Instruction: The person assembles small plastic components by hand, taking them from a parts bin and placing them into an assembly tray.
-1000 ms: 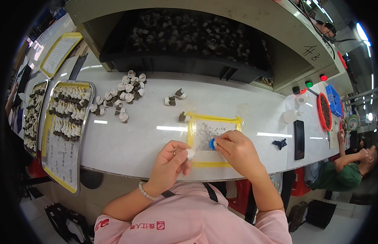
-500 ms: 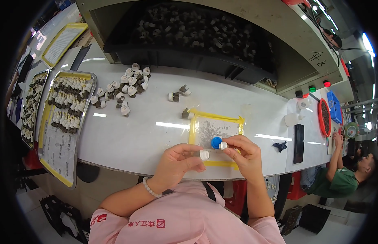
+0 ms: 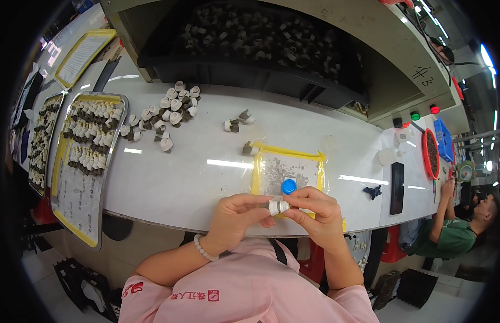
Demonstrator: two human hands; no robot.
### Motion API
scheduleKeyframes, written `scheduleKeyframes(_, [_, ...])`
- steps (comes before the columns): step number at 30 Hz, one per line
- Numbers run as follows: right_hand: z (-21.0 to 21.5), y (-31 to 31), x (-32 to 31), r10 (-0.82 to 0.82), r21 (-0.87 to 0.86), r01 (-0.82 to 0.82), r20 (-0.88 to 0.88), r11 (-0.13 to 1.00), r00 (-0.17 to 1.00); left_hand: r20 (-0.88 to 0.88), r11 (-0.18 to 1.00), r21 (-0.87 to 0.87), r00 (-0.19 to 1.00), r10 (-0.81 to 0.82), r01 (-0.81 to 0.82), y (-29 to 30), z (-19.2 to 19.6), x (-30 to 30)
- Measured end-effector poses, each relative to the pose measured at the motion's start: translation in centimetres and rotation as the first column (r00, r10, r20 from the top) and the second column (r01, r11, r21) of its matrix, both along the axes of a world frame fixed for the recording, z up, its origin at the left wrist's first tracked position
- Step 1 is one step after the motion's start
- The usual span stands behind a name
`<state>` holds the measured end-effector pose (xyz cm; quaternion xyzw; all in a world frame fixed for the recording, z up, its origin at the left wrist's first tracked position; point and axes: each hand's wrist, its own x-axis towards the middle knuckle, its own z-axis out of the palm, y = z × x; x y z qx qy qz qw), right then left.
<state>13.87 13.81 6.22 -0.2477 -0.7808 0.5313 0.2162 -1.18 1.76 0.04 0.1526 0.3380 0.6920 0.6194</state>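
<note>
Close to the table's near edge, my left hand pinches a small white cylindrical plastic part between thumb and fingers. My right hand grips a second white part, its end against the first one; whether they are joined I cannot tell. Just beyond the fingers a round blue cap sits on a spotted sheet bordered with yellow tape. Beside the sheet's far left corner lies a dark-and-white part, and two similar parts rest farther back.
A pile of white-and-dark parts is at the back left, beside metal trays of assembled pieces. A large dark bin stands under a shelf at the back. To the right are a black box, a red basin and a co-worker.
My right hand has moved left and slightly down, bringing its white part from near the blue cap up against the part in my left hand.
</note>
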Motion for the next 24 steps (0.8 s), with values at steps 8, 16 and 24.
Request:
scheduleKeyframes(8, [-1.1,-0.6,-0.1,-0.023,-0.099,0.025,0.022,0.995,1.000,-0.100,0.999,0.013,0.994,0.033,-0.031,-0.2,-0.2,0.3])
scheduleKeyframes(16, [-1.7,-0.9,-0.2,-0.052,-0.123,0.051,-0.007,0.991,0.999,-0.086,0.999,-0.044,0.996,0.020,-0.023,0.2,0.4,0.1])
scheduleKeyframes(24, [-0.1,-0.9,-0.6,-0.005,0.221,0.008,-0.015,0.975,1.000,0.403,0.973,-0.112,0.904,-0.142,0.203,0.7,1.6,-1.3])
